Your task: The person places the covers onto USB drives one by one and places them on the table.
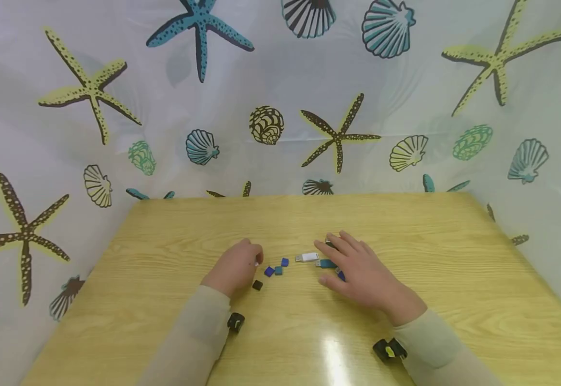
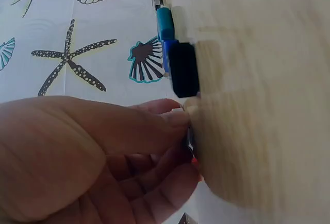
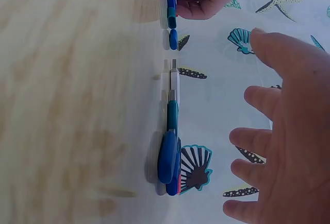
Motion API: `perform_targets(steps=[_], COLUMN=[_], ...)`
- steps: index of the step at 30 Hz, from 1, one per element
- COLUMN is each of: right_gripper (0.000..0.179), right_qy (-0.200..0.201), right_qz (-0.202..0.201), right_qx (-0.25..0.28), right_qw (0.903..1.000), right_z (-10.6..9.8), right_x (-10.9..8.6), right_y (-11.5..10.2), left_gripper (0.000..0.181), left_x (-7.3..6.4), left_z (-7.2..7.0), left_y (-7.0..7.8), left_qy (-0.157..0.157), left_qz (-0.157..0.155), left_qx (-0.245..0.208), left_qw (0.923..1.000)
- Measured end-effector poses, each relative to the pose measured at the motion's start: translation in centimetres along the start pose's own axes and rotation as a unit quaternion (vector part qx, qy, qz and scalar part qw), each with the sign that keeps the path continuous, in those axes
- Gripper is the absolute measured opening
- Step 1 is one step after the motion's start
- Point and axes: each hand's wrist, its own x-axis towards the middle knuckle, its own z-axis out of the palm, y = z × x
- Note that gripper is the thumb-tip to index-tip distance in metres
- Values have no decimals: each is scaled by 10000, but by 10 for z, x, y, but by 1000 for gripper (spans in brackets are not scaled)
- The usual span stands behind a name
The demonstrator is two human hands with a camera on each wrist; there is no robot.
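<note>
My left hand [image 1: 237,265] pinches a small white piece [image 2: 178,110], apparently a cap, between thumb and fingers at the table's left-middle. Beside it lie a black cap [image 1: 257,285], a dark blue cap [image 1: 269,272], a teal cap [image 1: 278,271] and a blue cap [image 1: 285,262]. My right hand [image 1: 360,273] is spread over several USB flash drives, holding nothing. A white flash drive [image 1: 308,257] lies left of its fingers. Partly covered by them are a teal flash drive [image 1: 326,264], a blue one and a dark one. In the left wrist view, something red-orange [image 2: 196,168] shows behind the fingers.
The wooden table [image 1: 189,225] reaches back to a white cloth [image 1: 242,80] printed with starfish and shells, which also hangs along both sides. Small black devices sit at both wrists. Light glares on the table's front middle.
</note>
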Motion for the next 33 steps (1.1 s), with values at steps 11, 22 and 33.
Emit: perform_targets(steps=[11,22,33], right_gripper=[67,65,39], right_qy=[22,56,155], right_qz=[-85,-141,-119], right_qx=[-95,-36,-228], right_qw=[9999,9999,9995], right_z=[3,4,-8], right_x=[1,1,11], right_y=[0,1,-6], left_gripper=[12,2,13], left_x=[2,0,-5], left_z=[1,1,-12], left_y=[-6,-10,3], left_qy=[-278,-105,547], left_qz=[-338,-113,120], left_qx=[-377,-472,-1158], left_qw=[9983,9988,9917])
